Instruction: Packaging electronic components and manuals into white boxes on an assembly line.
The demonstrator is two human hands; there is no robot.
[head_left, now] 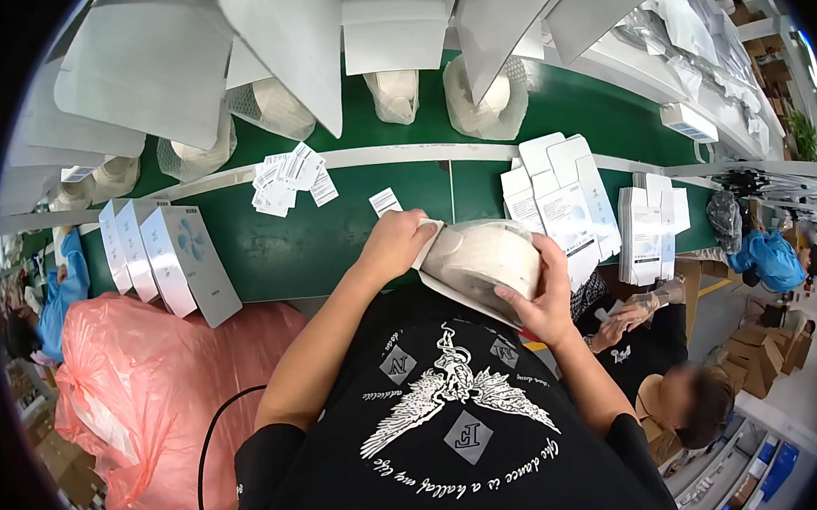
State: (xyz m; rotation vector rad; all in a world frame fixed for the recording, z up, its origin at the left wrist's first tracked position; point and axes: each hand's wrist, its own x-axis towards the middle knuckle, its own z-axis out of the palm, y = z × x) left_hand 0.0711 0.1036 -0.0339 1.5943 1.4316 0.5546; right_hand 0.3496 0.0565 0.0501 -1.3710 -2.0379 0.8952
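Observation:
In front of my chest, at the near edge of the green table, I hold a cream-white rounded object (483, 255) in clear wrap. Its exact kind does not show. A white carton (467, 300) lies along its near side, partly hidden by the object and my hands. My left hand (395, 246) is closed on the carton's upper left edge, next to the object's left end. At the object's right end, my right hand (546, 289) grips it with the thumb on the near side and the fingers behind.
Small printed labels (278, 181) lie on the green table (258, 245), with one label (385, 201) just beyond my left hand. Folded cartons (564, 199) stack at right; boxes (184, 259) stand left by a pink bag (174, 391). Wrapped items (488, 100) line the back. A co-worker (664, 380) sits right.

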